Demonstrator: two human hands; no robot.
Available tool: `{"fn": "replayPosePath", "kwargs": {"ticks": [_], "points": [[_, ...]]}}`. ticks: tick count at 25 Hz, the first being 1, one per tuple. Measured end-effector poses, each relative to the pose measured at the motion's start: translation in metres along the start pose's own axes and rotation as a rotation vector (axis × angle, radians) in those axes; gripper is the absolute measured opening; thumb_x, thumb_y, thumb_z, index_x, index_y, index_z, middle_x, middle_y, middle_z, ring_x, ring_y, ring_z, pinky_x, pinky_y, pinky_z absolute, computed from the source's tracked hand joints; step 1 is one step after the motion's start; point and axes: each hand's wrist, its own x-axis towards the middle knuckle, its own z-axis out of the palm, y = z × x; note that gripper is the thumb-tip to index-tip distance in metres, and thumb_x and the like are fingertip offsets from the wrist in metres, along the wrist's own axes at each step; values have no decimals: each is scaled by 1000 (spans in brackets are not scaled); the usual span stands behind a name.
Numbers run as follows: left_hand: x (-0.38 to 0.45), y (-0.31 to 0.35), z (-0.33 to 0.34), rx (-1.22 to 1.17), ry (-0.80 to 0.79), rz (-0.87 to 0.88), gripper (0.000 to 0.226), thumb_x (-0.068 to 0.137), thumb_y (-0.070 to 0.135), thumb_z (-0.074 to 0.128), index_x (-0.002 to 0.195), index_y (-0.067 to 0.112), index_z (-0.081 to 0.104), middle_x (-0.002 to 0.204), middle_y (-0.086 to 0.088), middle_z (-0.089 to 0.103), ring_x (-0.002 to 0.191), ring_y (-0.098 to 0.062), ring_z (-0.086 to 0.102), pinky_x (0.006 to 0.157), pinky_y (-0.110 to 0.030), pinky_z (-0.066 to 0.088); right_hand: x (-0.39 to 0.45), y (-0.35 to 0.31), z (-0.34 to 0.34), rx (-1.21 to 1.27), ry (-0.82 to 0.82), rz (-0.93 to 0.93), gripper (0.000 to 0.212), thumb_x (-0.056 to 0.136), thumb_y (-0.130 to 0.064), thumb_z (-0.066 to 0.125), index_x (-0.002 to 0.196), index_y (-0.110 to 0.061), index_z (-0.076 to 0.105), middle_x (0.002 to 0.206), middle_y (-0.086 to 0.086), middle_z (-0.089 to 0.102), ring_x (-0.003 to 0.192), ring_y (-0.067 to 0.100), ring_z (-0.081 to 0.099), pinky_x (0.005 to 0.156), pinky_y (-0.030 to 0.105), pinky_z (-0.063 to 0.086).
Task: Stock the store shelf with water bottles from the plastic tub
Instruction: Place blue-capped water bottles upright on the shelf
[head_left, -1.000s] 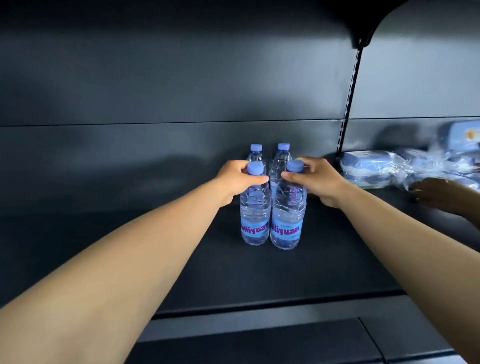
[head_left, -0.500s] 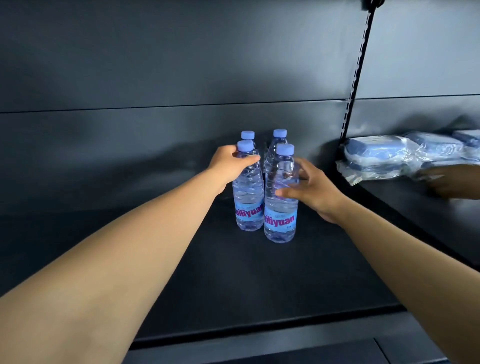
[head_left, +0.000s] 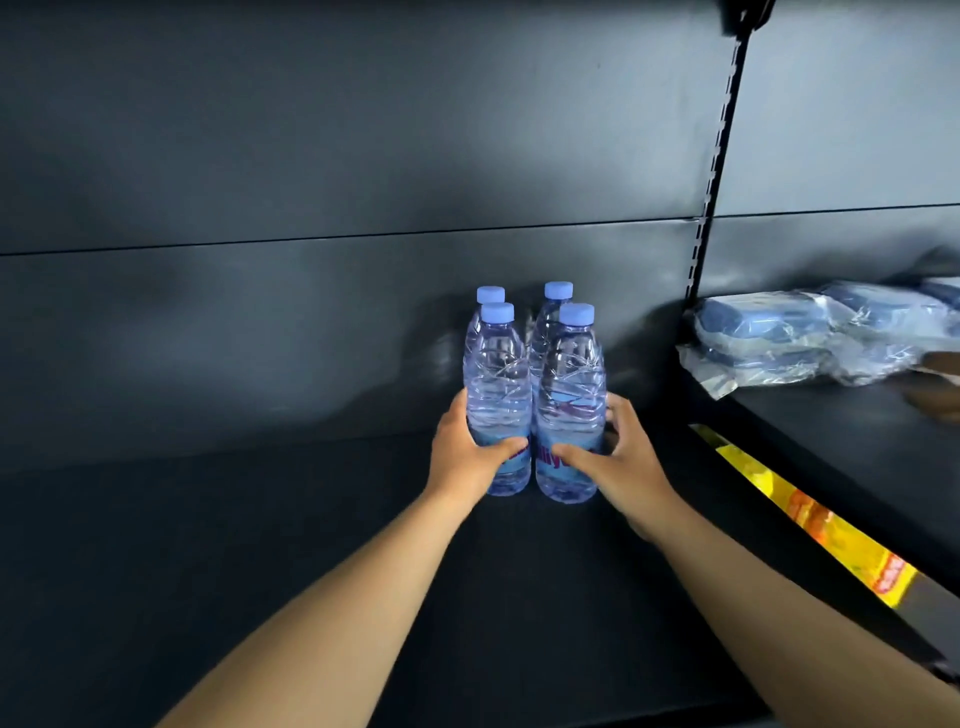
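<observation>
Grip: left hand (head_left: 470, 457) wraps the front left bottle (head_left: 497, 395); right hand (head_left: 615, 457) wraps the front right bottle (head_left: 570, 405), both low on the labels.
Placement: both stand upright on the shelf (head_left: 260, 545), touching the two back bottles (head_left: 556, 312).
Reason: low holds likely square the block.
Tub: out of view.

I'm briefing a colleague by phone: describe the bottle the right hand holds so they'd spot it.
On the dark shelf, left of the slotted upright, stand four blue-capped bottles. It is the front right bottle, gripped low by the right hand, nearest the wrapped packs.
</observation>
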Motion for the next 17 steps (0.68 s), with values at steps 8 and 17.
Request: {"fn": "replayPosePath", "kwargs": {"ticks": [8,17], "points": [[12,-7,2,16,-9,38,59,71,16,80,124,25,53,104,14,65,95,-1,63,83,-15,50,31,21,-8,89,-51,-4,54,78,3,71,127,-10,52,115,-2,67,102,6,65,83,21,54],[10,1,4,74,-15,-21,60,76,16,75,129,24,49,119,6,63,103,-8,61,85,-20,48,32,17,-6,122,-58,90,58,79,10,65,131,-11,51,118,7,66,106,16,64,85,26,54]]}}
